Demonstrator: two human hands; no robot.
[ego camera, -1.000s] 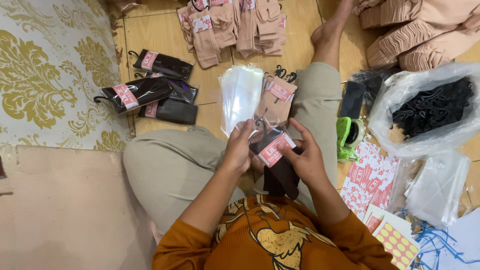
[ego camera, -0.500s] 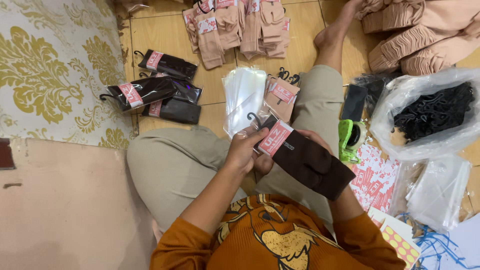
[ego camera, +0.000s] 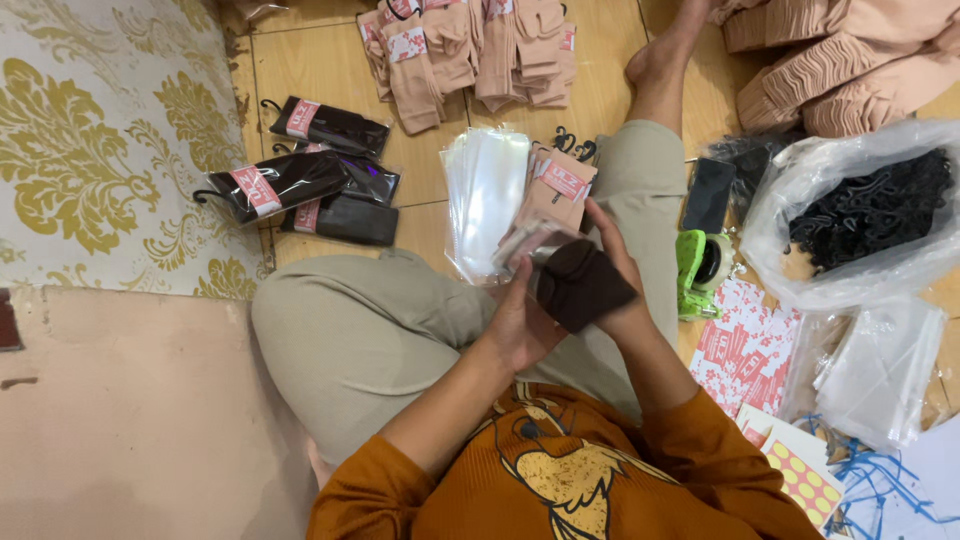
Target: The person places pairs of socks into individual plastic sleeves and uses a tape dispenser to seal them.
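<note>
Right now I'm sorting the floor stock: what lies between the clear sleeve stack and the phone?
In the head view, the beige sock packs and the person's knee lie between the clear sleeve stack and the phone.

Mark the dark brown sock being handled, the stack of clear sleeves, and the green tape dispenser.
dark brown sock (ego camera: 583,283), head view, on its folded fabric.
stack of clear sleeves (ego camera: 487,190), head view, middle of the top sleeve.
green tape dispenser (ego camera: 690,268), head view, on its green body.

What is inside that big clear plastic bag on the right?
The clear plastic bag holds a heap of small black plastic hangers, seen through its open top and thin wall. Whatever lies beneath the heap or under the bag's crumpled folds is covered.
</note>
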